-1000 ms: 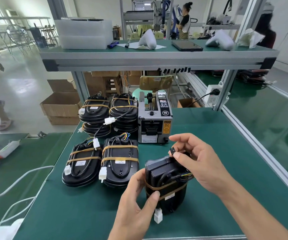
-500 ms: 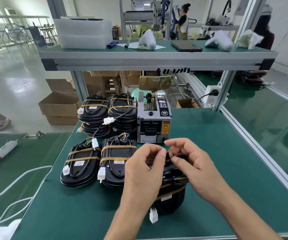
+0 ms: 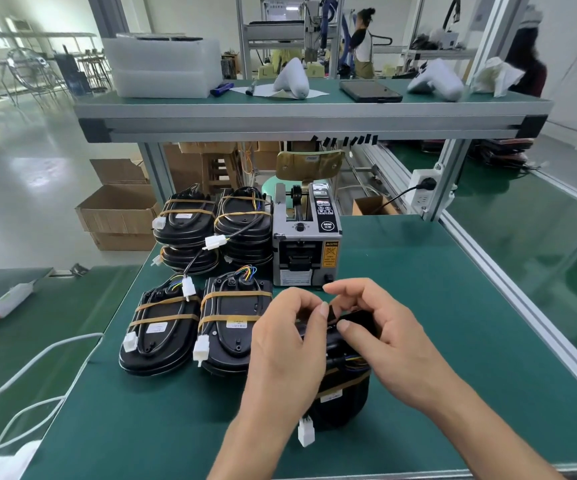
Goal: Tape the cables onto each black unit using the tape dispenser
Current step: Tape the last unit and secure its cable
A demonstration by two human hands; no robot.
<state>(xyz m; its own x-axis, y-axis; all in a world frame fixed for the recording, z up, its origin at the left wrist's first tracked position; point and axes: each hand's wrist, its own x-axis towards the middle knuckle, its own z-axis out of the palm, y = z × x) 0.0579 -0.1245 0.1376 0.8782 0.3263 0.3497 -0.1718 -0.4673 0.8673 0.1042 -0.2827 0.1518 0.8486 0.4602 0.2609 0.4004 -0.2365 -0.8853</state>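
Our left hand [image 3: 288,344] and right hand [image 3: 380,336] each close a grip on the black unit [image 3: 344,400], pinching a small black tape piece [image 3: 331,314] at its top to pin the cables [image 3: 352,362]. It stands on the table [image 3: 418,306], near the tape dispenser [image 3: 306,251].

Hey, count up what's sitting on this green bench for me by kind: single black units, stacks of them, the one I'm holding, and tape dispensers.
Single black units lying flat in the front row: 2
Stacks of black units behind them: 2, depth of each unclear
Held black unit: 1
Tape dispenser: 1
Total: 6
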